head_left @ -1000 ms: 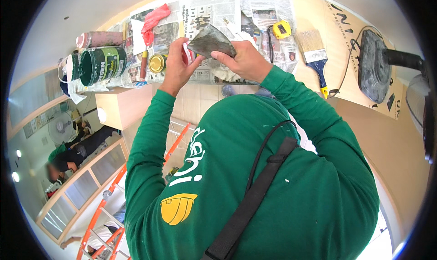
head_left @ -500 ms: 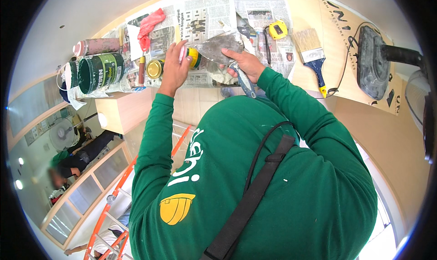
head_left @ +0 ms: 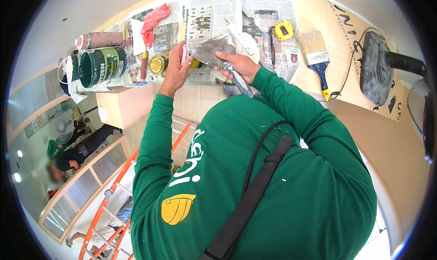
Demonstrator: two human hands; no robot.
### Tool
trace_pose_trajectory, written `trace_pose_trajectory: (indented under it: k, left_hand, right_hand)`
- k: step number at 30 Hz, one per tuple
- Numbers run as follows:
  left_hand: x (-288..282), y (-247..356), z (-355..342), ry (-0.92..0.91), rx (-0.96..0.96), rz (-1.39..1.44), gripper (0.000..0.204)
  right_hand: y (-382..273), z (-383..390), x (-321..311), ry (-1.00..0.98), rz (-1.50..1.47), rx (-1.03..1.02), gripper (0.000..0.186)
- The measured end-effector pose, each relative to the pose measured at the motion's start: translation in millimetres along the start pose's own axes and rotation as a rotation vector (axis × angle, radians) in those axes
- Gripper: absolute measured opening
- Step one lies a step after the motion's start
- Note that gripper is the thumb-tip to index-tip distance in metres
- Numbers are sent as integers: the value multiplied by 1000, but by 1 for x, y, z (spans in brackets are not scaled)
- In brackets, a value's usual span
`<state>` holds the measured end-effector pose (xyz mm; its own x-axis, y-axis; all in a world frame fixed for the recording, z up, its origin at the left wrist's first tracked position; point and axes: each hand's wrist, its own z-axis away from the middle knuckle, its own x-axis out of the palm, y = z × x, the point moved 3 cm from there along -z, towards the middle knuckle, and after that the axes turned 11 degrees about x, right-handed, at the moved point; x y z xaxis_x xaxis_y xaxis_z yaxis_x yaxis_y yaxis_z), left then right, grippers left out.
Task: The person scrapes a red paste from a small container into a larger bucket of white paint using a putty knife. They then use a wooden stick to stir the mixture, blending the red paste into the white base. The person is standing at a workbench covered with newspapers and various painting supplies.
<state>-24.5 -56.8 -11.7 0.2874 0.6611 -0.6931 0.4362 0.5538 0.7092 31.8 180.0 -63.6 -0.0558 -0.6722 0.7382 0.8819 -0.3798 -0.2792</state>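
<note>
My right hand (head_left: 241, 67) is closed around a wide putty knife (head_left: 212, 50), its thumb on the grey, smeared blade and the blue-grey handle pointing down toward me. The blade's corner reaches across to my left hand (head_left: 175, 71). That hand is closed on a small white-and-red object (head_left: 184, 54), mostly hidden by the fingers, so its kind is unclear. Beside my left wrist lies a gold-lidded can (head_left: 158, 65). Behind the blade, a streak of white paste-like material (head_left: 247, 43) lies on the newspaper (head_left: 214, 15).
At the left are a green paint bucket (head_left: 104, 66), a stained roller (head_left: 102, 40), a wooden-handled tool (head_left: 144, 65) and a red cloth (head_left: 155, 17). Rightward lie a yellow tape measure (head_left: 283, 30), a wide paintbrush (head_left: 315, 55) and a black sander head (head_left: 377, 71). An orange ladder (head_left: 111, 189) stands lower left; people are beyond.
The putty knife has shifted slightly left, and its blade has uncovered more of the white material. My left hand has turned a little, showing more of the white-and-red object. The view has shifted slightly.
</note>
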Motion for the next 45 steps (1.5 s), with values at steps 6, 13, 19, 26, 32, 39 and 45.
trace_pose_trajectory:
  k: [6,13,19,26,32,39,45]
  left_hand:
    - [-1,-4,3,-9,17,17,61]
    - [3,-3,9,36,75,-40,58]
    - [8,9,12,71,104,-90,61]
    - [14,8,17,105,116,-92,63]
    - [14,5,21,102,185,-98,62]
    - [17,7,22,95,163,-155,60]
    - [19,11,16,120,136,-146,56]
  right_hand:
    - [6,-12,13,-17,-34,23,47]
    - [-1,1,28,70,124,-109,42]
    - [-21,21,41,306,729,-417,42]
    - [1,17,21,116,155,-69,48]
    - [23,-4,3,-12,-26,44,43]
    - [4,12,21,132,227,-162,42]
    - [-40,44,49,438,1098,-858,47]
